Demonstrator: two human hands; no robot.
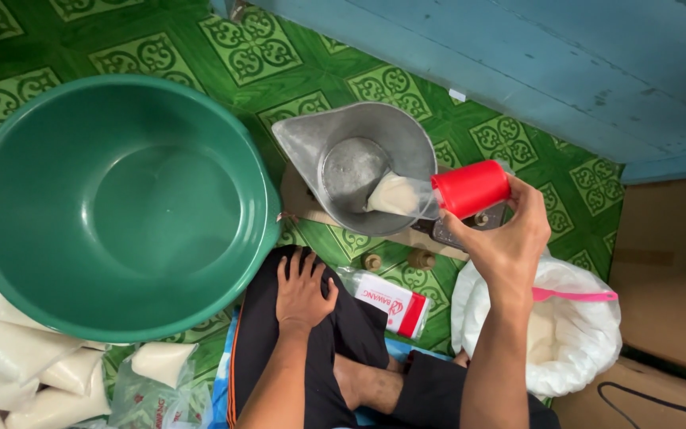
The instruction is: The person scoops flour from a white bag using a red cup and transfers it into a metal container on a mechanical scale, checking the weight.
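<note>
Right hand (510, 238) grips red cup (471, 188), tipping a small white-filled bag (395, 195) into metal scoop (359, 163); left hand (302, 290) lies flat on knee, holds nothing. Pour slow, mouth over pan centre.

From my remote view, the right hand (510, 238) grips a glossy red plastic cup (472, 188) over a dull, scuffed metal scale pan (359, 163). At left sits a smooth, shiny green plastic basin (121, 202); far right, worn painted blue wood (565, 71); beneath, patterned green vinyl flooring (279, 56).
</note>
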